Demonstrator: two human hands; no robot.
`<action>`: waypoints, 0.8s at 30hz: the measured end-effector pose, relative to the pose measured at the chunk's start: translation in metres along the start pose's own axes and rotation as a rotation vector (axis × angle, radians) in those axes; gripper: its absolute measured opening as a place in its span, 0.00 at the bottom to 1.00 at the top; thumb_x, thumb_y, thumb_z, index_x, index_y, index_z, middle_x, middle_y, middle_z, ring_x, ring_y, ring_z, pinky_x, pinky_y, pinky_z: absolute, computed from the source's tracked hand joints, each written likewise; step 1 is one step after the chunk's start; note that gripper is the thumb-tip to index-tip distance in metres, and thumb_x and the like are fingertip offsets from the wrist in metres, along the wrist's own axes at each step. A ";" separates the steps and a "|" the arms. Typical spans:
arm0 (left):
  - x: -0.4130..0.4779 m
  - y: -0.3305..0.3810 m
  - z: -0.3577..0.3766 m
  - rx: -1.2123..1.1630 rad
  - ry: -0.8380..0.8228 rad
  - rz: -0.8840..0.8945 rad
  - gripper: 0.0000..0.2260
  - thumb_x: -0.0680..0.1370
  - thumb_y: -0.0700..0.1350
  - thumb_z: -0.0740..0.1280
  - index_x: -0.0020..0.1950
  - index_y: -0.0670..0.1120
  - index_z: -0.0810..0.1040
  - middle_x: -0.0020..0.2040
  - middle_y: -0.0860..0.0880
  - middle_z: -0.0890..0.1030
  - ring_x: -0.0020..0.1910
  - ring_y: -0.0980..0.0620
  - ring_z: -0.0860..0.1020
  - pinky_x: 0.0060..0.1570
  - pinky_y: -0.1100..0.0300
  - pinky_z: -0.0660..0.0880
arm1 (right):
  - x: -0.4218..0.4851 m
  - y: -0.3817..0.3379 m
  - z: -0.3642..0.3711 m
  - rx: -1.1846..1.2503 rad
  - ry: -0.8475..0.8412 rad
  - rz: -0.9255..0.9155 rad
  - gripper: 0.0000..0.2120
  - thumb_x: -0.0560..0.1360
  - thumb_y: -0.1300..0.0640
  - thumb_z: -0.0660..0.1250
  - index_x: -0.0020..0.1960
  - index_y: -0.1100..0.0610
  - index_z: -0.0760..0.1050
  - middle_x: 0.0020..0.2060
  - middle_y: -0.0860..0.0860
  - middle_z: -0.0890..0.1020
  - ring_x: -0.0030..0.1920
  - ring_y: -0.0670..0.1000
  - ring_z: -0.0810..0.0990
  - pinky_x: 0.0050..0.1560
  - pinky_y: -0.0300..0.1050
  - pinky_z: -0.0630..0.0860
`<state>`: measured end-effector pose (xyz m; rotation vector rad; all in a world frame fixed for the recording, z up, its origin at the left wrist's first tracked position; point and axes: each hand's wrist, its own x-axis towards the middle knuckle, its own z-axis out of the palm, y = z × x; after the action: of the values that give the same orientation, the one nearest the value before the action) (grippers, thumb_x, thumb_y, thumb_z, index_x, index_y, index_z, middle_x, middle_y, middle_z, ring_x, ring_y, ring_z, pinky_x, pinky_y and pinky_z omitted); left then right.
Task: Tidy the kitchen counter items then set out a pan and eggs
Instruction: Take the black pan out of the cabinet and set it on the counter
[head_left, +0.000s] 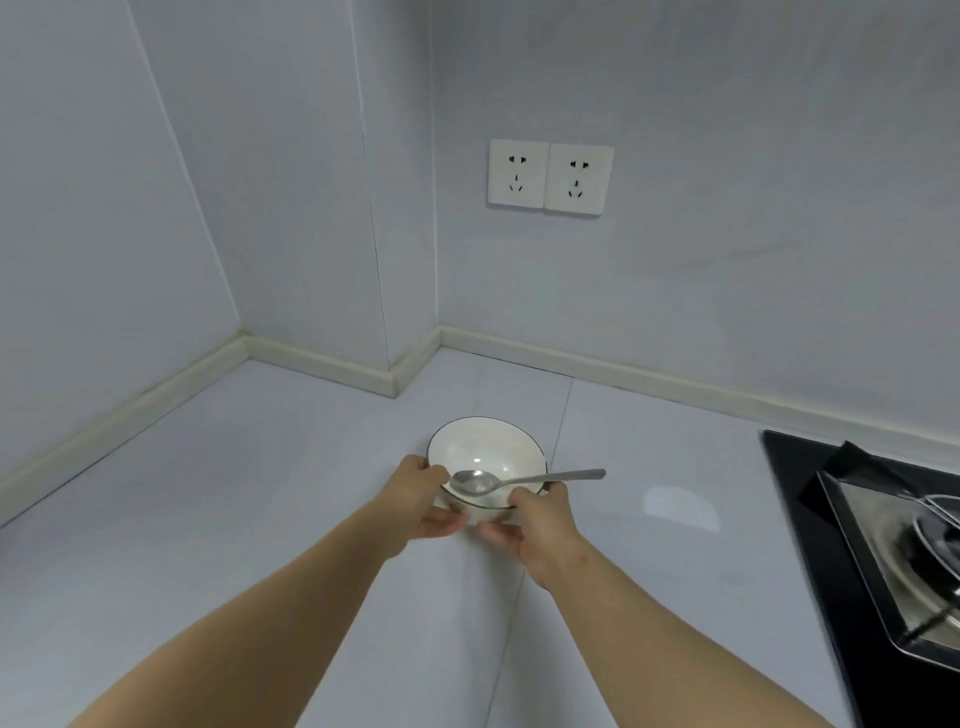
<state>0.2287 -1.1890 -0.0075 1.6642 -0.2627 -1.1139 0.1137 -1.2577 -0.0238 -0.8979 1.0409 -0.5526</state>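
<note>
A white bowl (485, 449) with a thin dark rim is on the pale counter (234, 493), near its middle. A metal spoon (519, 479) lies across the bowl's near rim, its handle pointing right. My left hand (423, 499) grips the bowl's left near side, thumb on the rim. My right hand (535, 525) holds the right near side, with the thumb close to the spoon's neck. No pan or eggs are in view.
A black gas hob (810, 519) with a steel burner surround (883, 561) fills the right edge. Two white wall sockets (550, 176) sit above the counter. A cream upstand (322, 364) runs along the walls, stepping around a corner pillar.
</note>
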 end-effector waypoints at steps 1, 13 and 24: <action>0.009 0.001 -0.007 -0.004 -0.022 -0.012 0.09 0.79 0.39 0.57 0.59 0.43 0.66 0.50 0.39 0.77 0.34 0.44 0.80 0.27 0.61 0.79 | 0.009 0.000 0.007 -0.010 0.004 0.003 0.21 0.74 0.70 0.56 0.65 0.58 0.63 0.57 0.57 0.76 0.43 0.58 0.81 0.35 0.47 0.81; 0.045 0.003 -0.026 -0.119 0.053 0.049 0.08 0.81 0.40 0.56 0.60 0.44 0.68 0.49 0.46 0.75 0.37 0.44 0.78 0.45 0.52 0.78 | 0.046 -0.002 0.044 -0.050 -0.070 0.001 0.15 0.76 0.69 0.55 0.58 0.54 0.67 0.45 0.56 0.78 0.37 0.54 0.79 0.33 0.42 0.81; -0.006 -0.030 0.015 -0.338 0.135 -0.093 0.08 0.79 0.42 0.61 0.58 0.42 0.70 0.53 0.44 0.74 0.48 0.44 0.77 0.46 0.52 0.74 | -0.006 -0.004 -0.017 -0.050 0.054 0.095 0.05 0.78 0.61 0.57 0.53 0.59 0.68 0.44 0.54 0.74 0.33 0.52 0.74 0.32 0.42 0.73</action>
<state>0.2034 -1.1821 -0.0294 1.4510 0.0871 -1.0438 0.0960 -1.2616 -0.0214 -0.8760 1.1443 -0.4748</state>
